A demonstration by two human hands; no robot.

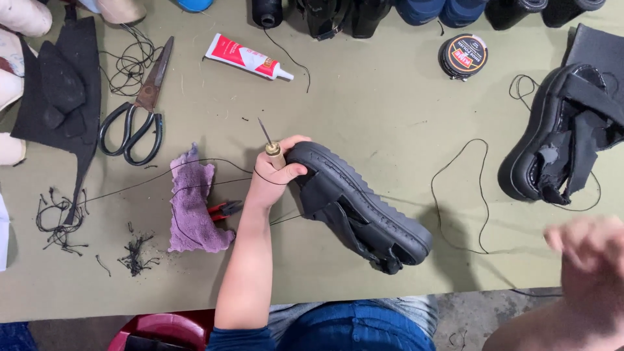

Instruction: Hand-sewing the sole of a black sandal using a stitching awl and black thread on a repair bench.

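Mid-stitch, seemingly — left hand (276,175) clamped on awl (271,147) and sandal (357,205) toe, mid-table, thread (465,195) trailing right. Right hand (585,260) blurred, grip unclear. Second sandal (559,136) untouched far right — probably waiting.

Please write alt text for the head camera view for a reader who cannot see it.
The left hand grips a black sandal and a wooden-handled awl on an olive table, thread trailing; the blurred right hand is raised at right. Scissors, a purple cloth and a second sandal lie nearby.
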